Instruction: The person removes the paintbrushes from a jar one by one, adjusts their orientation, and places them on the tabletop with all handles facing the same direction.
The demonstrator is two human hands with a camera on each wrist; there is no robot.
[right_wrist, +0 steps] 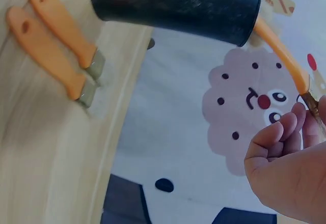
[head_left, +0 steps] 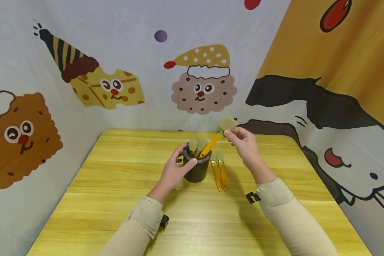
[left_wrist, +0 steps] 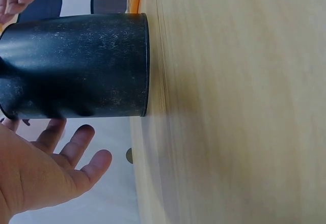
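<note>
A dark cylindrical cup (head_left: 196, 172) stands upright on the table, with the bristle ends of other paintbrushes (head_left: 196, 145) poking above its rim. My left hand (head_left: 172, 169) holds the cup at its left side, thumb over the near rim; in the left wrist view some of its fingers (left_wrist: 76, 145) spread loosely beside the wall. Between thumb and fingertips, my right hand (head_left: 244, 144) pinches a paintbrush (head_left: 211, 145) by its metal ferrule. That brush leans bristles up, its yellow-orange handle end at the cup's mouth. How deep the handle reaches is hard to see.
Two more paintbrushes (head_left: 219, 176) lie side by side on the wooden table (head_left: 131, 177), just right of the cup, bristles pointing away. Behind the table hangs a cloth (head_left: 131, 42) printed with cartoon figures.
</note>
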